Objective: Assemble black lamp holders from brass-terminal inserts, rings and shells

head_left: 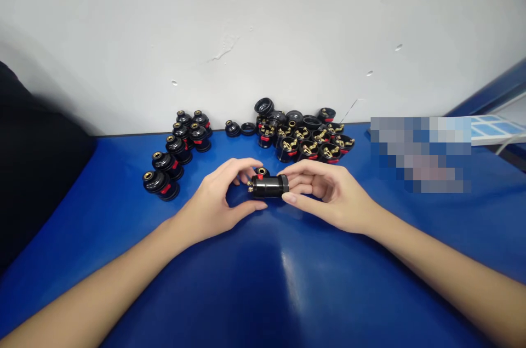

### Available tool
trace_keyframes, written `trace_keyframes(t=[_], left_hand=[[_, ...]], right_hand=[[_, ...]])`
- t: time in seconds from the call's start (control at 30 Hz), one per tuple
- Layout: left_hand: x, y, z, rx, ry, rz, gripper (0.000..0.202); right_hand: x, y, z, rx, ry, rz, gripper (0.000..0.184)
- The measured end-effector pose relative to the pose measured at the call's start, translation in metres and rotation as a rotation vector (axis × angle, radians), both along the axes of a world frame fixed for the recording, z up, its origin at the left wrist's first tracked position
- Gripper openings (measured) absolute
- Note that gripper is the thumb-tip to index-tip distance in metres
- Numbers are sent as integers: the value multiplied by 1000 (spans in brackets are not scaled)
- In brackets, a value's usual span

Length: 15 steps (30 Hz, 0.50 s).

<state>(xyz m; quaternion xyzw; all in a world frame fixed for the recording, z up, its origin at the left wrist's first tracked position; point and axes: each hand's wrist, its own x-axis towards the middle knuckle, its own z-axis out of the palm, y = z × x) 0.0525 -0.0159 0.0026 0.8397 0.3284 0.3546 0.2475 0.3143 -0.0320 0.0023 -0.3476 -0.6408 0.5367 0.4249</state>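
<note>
A black lamp socket [269, 186] lies on its side between my hands, with a red switch on top and brass contacts at its left end. My right hand [324, 189] grips the ring at its right end between thumb and fingers. Around the contact end, my left hand [222, 192] is curved with thumb and fingers apart; I see no clear contact with the socket. Just behind the socket shows a black cap [262, 171] with a brass centre, partly hidden by it.
At the left stand several capped lamp sockets [160, 184]. Several uncapped sockets [309, 150] with brass contacts are grouped behind my right hand, beside loose caps [232, 127] and rings [247, 129]. The blue table [263, 282] meets a white wall [263, 35]. A pixelated patch covers the right.
</note>
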Motion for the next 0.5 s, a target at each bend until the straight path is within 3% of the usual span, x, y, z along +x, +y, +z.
trace_keyframes(t=[0.07,0.2,0.37,0.4,0.5], left_hand=[[0,-1,-1,-45,24,36,69],[1,-3,-2,-113,68,43,38],[1,-3,-2,-60,-39,17,82],[1,-4,-1,-90,-11,26,80],[1,-5,0,-196,89,35,45]], right_hand=[[0,0,1,0,-12,-5,33],[-2,-1,2,3,-36,2,36],[-1,0,2,29,-25,-12,34],[-1,0,1,30,-21,-12,34],[-1,-1,0,19,-17,-1,37]])
